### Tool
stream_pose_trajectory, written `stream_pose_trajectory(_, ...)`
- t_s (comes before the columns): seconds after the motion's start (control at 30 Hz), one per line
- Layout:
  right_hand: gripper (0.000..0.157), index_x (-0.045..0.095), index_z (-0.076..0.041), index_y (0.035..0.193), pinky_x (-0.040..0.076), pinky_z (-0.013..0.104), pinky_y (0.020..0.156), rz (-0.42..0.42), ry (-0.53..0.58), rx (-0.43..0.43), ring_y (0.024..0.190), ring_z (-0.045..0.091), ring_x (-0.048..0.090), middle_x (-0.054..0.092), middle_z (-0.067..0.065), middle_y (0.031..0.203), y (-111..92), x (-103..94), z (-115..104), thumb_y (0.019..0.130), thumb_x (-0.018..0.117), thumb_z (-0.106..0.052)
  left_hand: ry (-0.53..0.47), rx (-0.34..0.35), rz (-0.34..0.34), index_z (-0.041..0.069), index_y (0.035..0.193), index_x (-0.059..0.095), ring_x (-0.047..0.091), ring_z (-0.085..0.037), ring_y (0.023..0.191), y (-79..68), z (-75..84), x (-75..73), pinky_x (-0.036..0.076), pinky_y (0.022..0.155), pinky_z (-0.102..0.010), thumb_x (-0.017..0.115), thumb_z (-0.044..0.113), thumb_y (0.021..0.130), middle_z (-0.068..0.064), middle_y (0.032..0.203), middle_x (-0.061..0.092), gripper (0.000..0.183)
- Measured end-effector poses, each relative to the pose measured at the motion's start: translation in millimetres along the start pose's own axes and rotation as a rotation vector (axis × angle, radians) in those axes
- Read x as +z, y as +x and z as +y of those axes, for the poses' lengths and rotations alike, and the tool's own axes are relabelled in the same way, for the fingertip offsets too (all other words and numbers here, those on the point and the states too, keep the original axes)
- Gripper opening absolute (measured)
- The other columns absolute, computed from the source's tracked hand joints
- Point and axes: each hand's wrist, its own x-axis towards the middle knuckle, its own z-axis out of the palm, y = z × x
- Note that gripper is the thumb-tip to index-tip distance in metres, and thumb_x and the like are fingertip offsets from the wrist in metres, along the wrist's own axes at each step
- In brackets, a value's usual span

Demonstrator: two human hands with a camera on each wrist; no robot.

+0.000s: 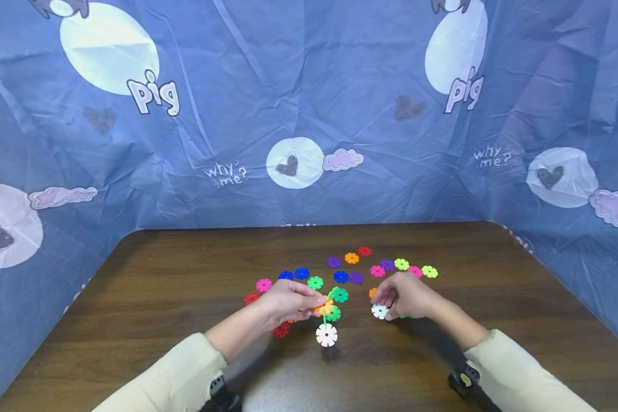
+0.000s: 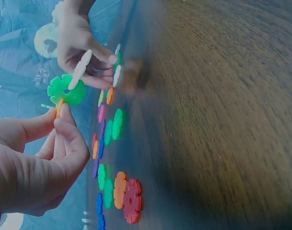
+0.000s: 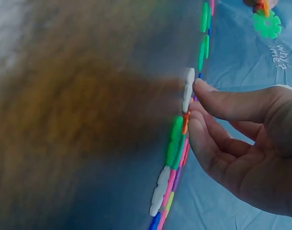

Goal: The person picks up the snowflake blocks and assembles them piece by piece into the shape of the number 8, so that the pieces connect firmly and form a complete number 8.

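My left hand (image 1: 290, 300) pinches an orange notched plastic disc (image 1: 324, 305) between thumb and fingers, raised above the table. Joined to it is a green disc (image 2: 67, 89), with a white disc (image 1: 327, 335) slotted into that one's edge. Another green piece sticks out on the far side, partly hidden. Over to the right, the fingers of my right hand (image 1: 405, 294) are curled at a loose white disc (image 1: 380, 311) close to the tabletop. Thumb and fingertips meet this disc's edge in the right wrist view; how firmly they grip it is hard to see.
Loose notched discs lie scattered across the brown wooden table (image 1: 159, 274), among them a red disc (image 1: 280, 329), a blue disc (image 1: 301, 273) and a yellow disc (image 1: 430, 271). Behind the table's far edge hangs a printed blue cloth (image 1: 247, 126).
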Motion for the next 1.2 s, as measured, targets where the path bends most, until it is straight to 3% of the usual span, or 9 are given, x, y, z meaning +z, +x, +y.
stream_pose_trajectory(0.23, 0.023, 0.071, -0.004, 0.081, 0.046, 0.016, 0.057, 0.023, -0.096, -0.013, 0.065, 0.006, 0.053, 0.064, 0.002, 0.069, 0.3, 3.3, -1.1, 0.062, 0.082, 0.006, -0.001, 0.004, -0.012, -0.006, 0.103, 0.069, 0.062, -0.006, 0.064, -0.6, -0.9, -0.8, 0.049, 0.061, -0.014, 0.068, 0.009, 0.088, 0.002, 0.072, 0.069, 0.021)
stream_pose_trajectory(0.7, 0.031, 0.064, -0.007, 0.076, 0.047, 0.019, 0.059, 0.008, -0.109, 0.138, 0.067, 0.01, 0.053, 0.061, 0.002, 0.07, 8.9, 2.4, -6.3, 0.058, 0.088, 0.002, -0.034, -0.005, -0.015, -0.007, 0.104, 0.069, 0.062, -0.006, 0.064, -0.6, -4.6, -3.3, 0.048, 0.06, -0.013, 0.068, 0.008, 0.088, 0.002, 0.07, 0.07, 0.022)
stream_pose_trajectory(0.93, 0.017, 0.07, -0.004, 0.076, 0.05, 0.022, 0.056, -0.009, 0.042, 0.075, 0.06, 0.008, 0.057, 0.067, 0.003, 0.066, 13.6, 3.0, -3.2, 0.067, 0.085, -0.004, -0.029, -0.012, -0.014, -0.007, 0.105, 0.069, 0.06, -0.005, 0.061, 1.1, -3.8, -2.4, 0.047, 0.058, -0.012, 0.068, 0.008, 0.088, 0.001, 0.071, 0.07, 0.023)
stream_pose_trajectory(1.07, 0.011, 0.073, -0.002, 0.08, 0.053, 0.025, 0.057, -0.012, 0.132, 0.092, 0.06, 0.009, 0.061, 0.071, 0.006, 0.069, 17.6, 5.3, -7.0, 0.075, 0.08, -0.009, -0.027, -0.011, -0.015, -0.007, 0.106, 0.069, 0.061, -0.005, 0.061, 1.5, -2.9, -2.0, 0.046, 0.056, -0.011, 0.067, 0.007, 0.088, 0.002, 0.069, 0.069, 0.023)
stream_pose_trajectory(1.2, 0.017, 0.071, 0.006, 0.091, 0.06, 0.033, 0.065, -0.025, 0.351, 0.149, 0.063, 0.013, 0.067, 0.073, 0.009, 0.074, 22.6, 8.7, -11.6, 0.083, 0.073, -0.008, -0.022, -0.015, -0.014, -0.007, 0.106, 0.069, 0.06, -0.005, 0.06, 1.7, -2.6, -2.0, 0.045, 0.056, -0.012, 0.067, 0.007, 0.089, 0.003, 0.067, 0.068, 0.023)
